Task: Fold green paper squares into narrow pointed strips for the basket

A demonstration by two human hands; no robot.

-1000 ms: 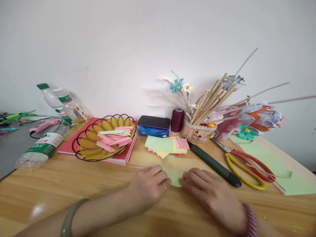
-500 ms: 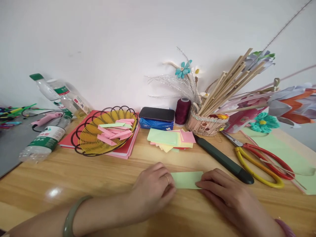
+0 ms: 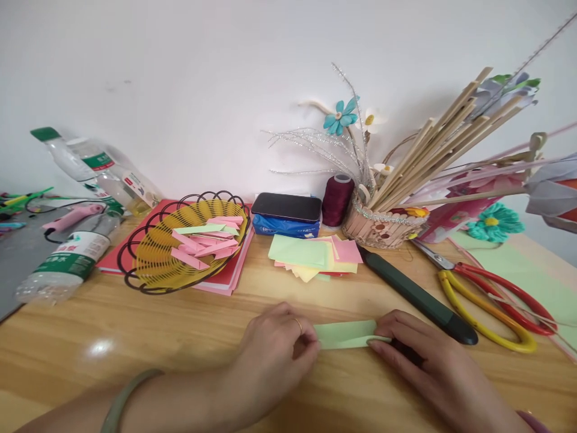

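A light green strip of paper (image 3: 345,334) stretches between my two hands, just above the wooden table (image 3: 189,325). Its near long edge curls upward. My left hand (image 3: 279,349) pinches the left end with thumb and fingers, which hide that end. On the other side, my right hand (image 3: 419,349) grips the right end, its thumb on the near, raised edge. Beyond the strip lies a loose pile of green, yellow and pink paper pieces (image 3: 300,251). To the left, a yellow woven basket (image 3: 153,255) holds several folded pink and green paper strips (image 3: 211,240).
Right of my hands lie a dark green cutter-shaped tool (image 3: 419,294) and red-and-yellow-handled scissors (image 3: 487,294). Behind stand a phone (image 3: 287,207) on a blue packet, a maroon thread spool (image 3: 337,201) and a pot of wooden sticks (image 3: 383,225). Plastic bottles (image 3: 67,264) are at the left.
The paper strip lay flat before; now its near edge is lifted and bending over. My right hand has shifted slightly right, and the camera view has moved a little.
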